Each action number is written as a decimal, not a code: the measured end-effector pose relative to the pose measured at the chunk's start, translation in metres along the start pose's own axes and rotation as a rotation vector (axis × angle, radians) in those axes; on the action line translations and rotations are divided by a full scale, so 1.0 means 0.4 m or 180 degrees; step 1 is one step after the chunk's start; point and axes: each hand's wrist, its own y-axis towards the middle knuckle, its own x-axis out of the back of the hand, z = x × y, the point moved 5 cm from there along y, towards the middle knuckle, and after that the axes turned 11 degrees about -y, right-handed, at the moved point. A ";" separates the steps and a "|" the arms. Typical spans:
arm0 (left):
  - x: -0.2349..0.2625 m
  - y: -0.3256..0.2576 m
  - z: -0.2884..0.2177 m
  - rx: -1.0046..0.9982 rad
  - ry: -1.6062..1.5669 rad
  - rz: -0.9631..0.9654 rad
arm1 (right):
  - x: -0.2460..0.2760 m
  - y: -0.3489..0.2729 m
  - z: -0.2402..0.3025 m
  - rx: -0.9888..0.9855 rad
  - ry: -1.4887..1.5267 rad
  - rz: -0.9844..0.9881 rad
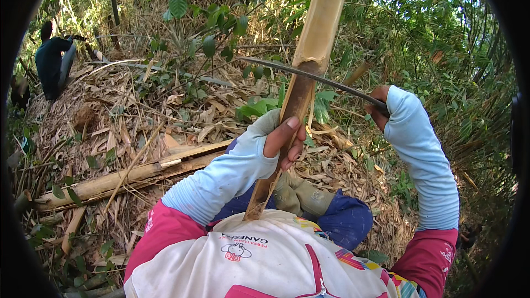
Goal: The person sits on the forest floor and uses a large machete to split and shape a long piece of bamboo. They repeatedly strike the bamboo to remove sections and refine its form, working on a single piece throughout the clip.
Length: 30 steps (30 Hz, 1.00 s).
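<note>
My left hand [284,140], in a pale blue sleeve, grips a long bamboo pole [320,27] that slants from my lap up to the top of the picture. The pole's lower stretch is stripped dark brown, its upper part pale yellow. My right hand [380,105] holds the handle of a long curved blade [309,74]. The blade lies across the pole just where the pale skin ends, well above my left hand.
Split bamboo lengths [138,174] lie on dry leaf litter to my left. Green shrubs and bamboo thicket surround me. Another person [52,63] in dark clothes crouches at the far left. My blue-trousered knee [348,218] sits below the pole.
</note>
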 end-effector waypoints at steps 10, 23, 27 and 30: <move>0.013 -0.001 0.008 0.0009 -0.0396 0.0193 | -0.003 -0.054 -0.114 -0.0046 -0.0349 -0.0182; -0.002 -0.001 -0.024 -0.0342 -0.0048 -0.0155 | -0.135 -0.136 -0.093 -0.1419 0.2921 -0.0808; -0.004 0.002 -0.005 -0.0558 0.0070 -0.0216 | -0.183 -0.075 0.003 -0.1102 0.3975 -0.1166; -0.008 -0.020 -0.013 -0.0683 0.0292 -0.0411 | -0.188 -0.029 0.078 -0.0964 0.3979 -0.0965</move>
